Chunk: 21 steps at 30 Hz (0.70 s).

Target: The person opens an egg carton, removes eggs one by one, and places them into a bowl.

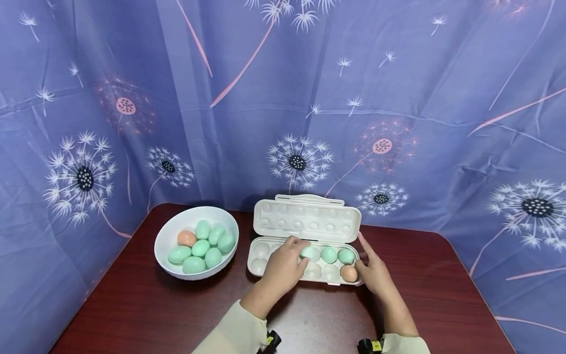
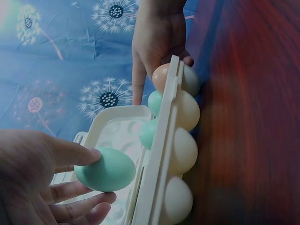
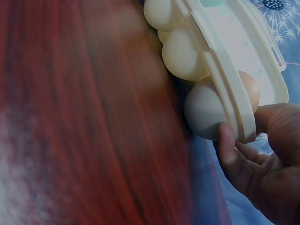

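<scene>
My left hand [image 1: 284, 265] pinches a green egg [image 2: 105, 169] between thumb and fingers, above the left-middle part of an open egg carton [image 1: 258, 244]. The right hand [image 1: 377, 274] holds the carton's right end; in the right wrist view its fingers [image 3: 227, 143] touch the rim and the rounded underside of the end cup. Two green eggs [image 1: 328, 254] sit in the back row at the right. An orange egg [image 1: 349, 273] lies in the front row's right-end cup. Part of the carton's left half is hidden behind my left hand.
A white bowl [image 1: 164, 260] with several green eggs [image 1: 201, 248] and one orange egg [image 1: 186, 238] stands left of the carton. The carton's lid [image 1: 307, 220] leans back toward the patterned curtain [image 1: 239, 147]. All stand on a dark red wooden table [image 1: 146, 314].
</scene>
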Each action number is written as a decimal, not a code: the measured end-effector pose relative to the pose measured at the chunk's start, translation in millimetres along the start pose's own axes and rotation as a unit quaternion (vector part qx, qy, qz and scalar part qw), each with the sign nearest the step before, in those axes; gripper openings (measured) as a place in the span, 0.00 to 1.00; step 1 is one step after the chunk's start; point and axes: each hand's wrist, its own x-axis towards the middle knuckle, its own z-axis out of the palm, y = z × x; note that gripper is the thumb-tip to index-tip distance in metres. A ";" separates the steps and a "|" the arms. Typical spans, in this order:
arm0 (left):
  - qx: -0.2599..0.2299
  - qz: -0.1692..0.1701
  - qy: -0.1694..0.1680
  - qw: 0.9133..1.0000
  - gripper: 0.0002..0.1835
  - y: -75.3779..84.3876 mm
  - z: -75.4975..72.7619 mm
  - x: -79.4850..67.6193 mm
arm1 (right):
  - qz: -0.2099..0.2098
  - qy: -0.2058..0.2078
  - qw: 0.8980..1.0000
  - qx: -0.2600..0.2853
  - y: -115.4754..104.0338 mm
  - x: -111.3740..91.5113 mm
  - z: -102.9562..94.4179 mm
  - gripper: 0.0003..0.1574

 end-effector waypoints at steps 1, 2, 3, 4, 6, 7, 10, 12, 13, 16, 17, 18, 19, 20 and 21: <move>-0.001 -0.002 0.002 1.000 0.21 -1.4 -1.6 -0.7 | 0.000 -0.001 1.000 0.002 -0.1 0.0 0.3 0.51; -0.001 -0.004 0.004 1.000 0.20 -2.9 -3.3 -1.3 | 0.000 -0.001 1.000 0.004 0.0 -0.1 0.6 0.51; 0.000 -0.005 0.005 1.000 0.20 -4.4 -4.9 -1.7 | 0.001 -0.001 1.000 0.007 -0.1 -0.1 0.8 0.51; 0.001 -0.007 0.006 1.000 0.21 -5.6 -6.6 -2.1 | 0.001 -0.001 1.000 0.006 0.2 0.0 0.9 0.51; 0.002 -0.007 0.011 1.000 0.20 -7.7 -10.1 -2.9 | 0.001 0.001 1.000 0.006 0.4 0.0 1.1 0.51; 0.002 -0.006 0.013 1.000 0.20 -8.3 -12.2 -3.2 | 0.001 0.000 1.000 0.008 0.2 0.1 1.0 0.51; 0.002 -0.005 0.016 1.000 0.20 -9.6 -18.3 -4.3 | 0.001 0.000 1.000 0.005 0.3 0.3 0.6 0.51; 0.001 -0.010 0.018 1.000 0.20 -10.2 -22.2 -5.3 | 0.002 -0.001 1.000 0.007 -0.1 0.2 0.6 0.51; 0.001 -0.014 0.020 1.000 0.20 -10.7 -24.0 -5.9 | 0.002 0.000 1.000 0.007 -0.3 0.2 0.6 0.51; 0.004 -0.025 0.027 0.999 0.20 -13.1 -28.8 -7.9 | 0.001 0.000 1.000 0.005 -0.7 0.0 0.5 0.51; 0.008 -0.026 0.031 0.999 0.20 -14.2 -30.2 -8.6 | 0.002 0.000 1.000 0.005 -0.9 -0.1 0.6 0.51; 0.010 -0.028 0.034 0.999 0.20 -15.3 -31.8 -9.5 | 0.001 0.000 1.000 0.004 -1.0 -0.1 0.7 0.51; 0.011 -0.029 0.036 0.999 0.20 -16.3 -33.4 -10.2 | 0.002 -0.001 1.000 0.004 -1.0 -0.1 0.7 0.51; 0.013 -0.029 0.037 0.999 0.20 -17.4 -34.9 -10.8 | 0.002 -0.002 1.000 0.005 -1.0 -0.2 0.7 0.51; 0.014 -0.029 0.038 0.999 0.20 -18.4 -36.4 -11.4 | 0.002 -0.002 1.000 0.005 -1.0 -0.2 0.8 0.51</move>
